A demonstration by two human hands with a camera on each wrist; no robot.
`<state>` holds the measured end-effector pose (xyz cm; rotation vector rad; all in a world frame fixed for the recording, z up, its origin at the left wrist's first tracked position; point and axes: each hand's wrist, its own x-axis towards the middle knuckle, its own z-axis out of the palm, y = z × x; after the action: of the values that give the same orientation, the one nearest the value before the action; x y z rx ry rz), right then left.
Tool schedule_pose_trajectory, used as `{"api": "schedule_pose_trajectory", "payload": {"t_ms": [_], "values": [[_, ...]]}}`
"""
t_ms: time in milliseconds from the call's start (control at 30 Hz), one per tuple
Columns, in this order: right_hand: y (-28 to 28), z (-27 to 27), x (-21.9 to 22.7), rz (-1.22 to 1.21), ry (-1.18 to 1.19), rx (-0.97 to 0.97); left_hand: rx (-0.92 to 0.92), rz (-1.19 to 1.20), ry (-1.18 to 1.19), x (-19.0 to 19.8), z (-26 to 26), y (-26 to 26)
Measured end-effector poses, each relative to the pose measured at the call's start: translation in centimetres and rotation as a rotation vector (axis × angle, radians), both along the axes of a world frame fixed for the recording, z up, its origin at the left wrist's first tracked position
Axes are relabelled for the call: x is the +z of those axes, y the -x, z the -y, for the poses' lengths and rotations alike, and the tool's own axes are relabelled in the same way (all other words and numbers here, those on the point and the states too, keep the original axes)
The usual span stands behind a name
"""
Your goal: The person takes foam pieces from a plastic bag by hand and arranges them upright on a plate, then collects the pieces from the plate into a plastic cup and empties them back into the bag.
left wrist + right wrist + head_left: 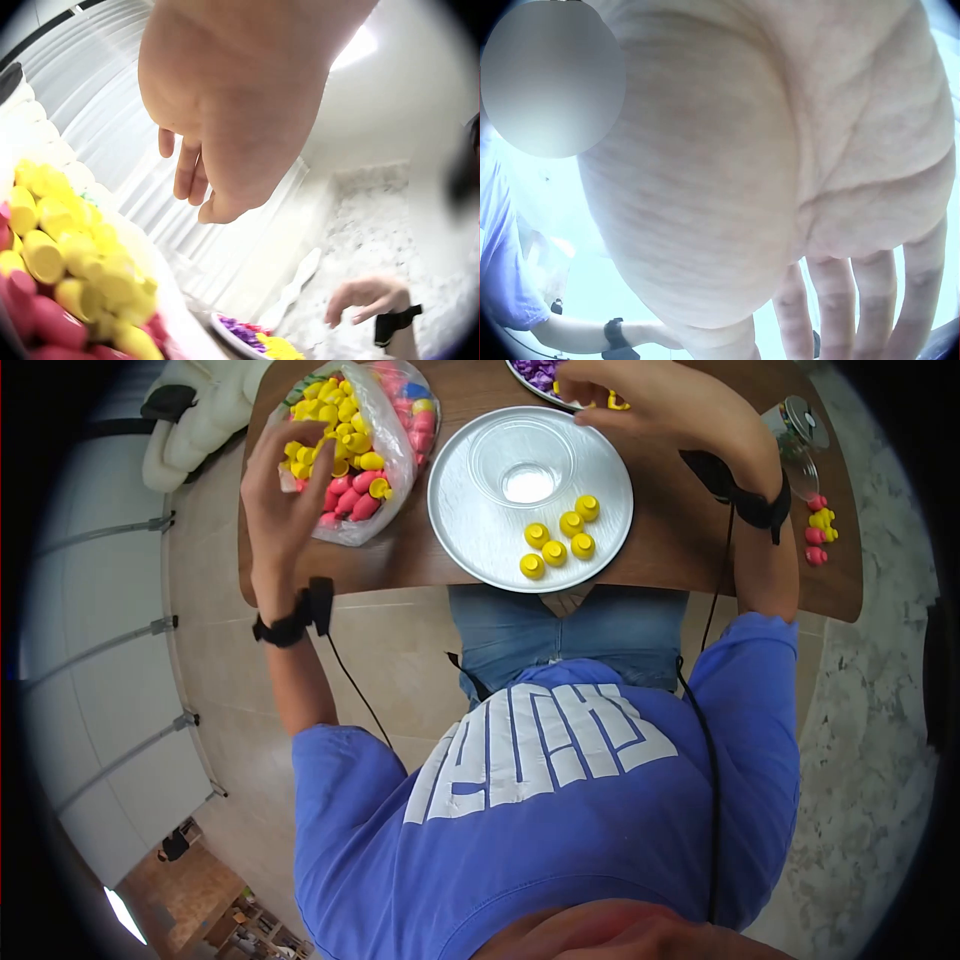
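My left hand (285, 490) is raised over the near left side of a clear plastic bag (385, 470), thumb and fingers apart with nothing between them. Yellow cup-shaped pieces (340, 420) and smooth pink pieces (352, 498) fill the bag. Across the table, my right hand (665, 410) hovers by a plate (520, 372) of purple shreds (540, 374) with some yellow beside them. Its fingers (836, 304) are loosely extended and the palm holds nothing. Between the hands lies a round silver tray (455, 525) carrying a clear bowl (525, 455) and several yellow pieces (555, 553).
At the table's right end stand a clear jar (795, 425) and a short row of pink and yellow pieces (818, 532). The wooden table's (420, 570) front edge runs close to the person's lap. A cable (715, 760) hangs from the right wristband.
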<state>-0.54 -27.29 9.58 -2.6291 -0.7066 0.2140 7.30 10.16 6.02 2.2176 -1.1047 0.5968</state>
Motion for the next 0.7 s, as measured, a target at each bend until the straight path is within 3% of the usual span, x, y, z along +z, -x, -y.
{"api": "schedule_pose_trajectory", "payload": {"t_ms": [33,100,133,200,267,400,700], "values": [[0.3,0.7,-1.2,-0.008,0.011,0.005,0.003,-0.137,0.080,-0.3,0.8,2.5],[1.3,2.3,-4.7,-0.048,-0.103,0.035,-0.062,-0.193,0.054,-1.6,2.0,6.2],[2.4,2.2,-5.6,0.041,-0.127,0.071,-0.174,-0.244,0.090,-2.4,2.8,7.5],[3.8,2.3,-6.7,-0.090,-0.146,0.065,-0.213,-0.477,0.033,-2.9,4.1,10.4],[5.5,1.6,-7.6,-0.133,-0.214,-0.005,-0.279,-0.528,-0.078,-4.2,5.2,11.3],[7.5,-0.1,-9.0,-0.016,-0.302,-0.050,-0.293,-0.467,-0.156,-6.8,6.9,11.2],[9.1,-1.1,-7.9,0.036,-0.317,-0.244,-0.349,-0.375,-0.162,-8.1,7.4,10.3]]}}
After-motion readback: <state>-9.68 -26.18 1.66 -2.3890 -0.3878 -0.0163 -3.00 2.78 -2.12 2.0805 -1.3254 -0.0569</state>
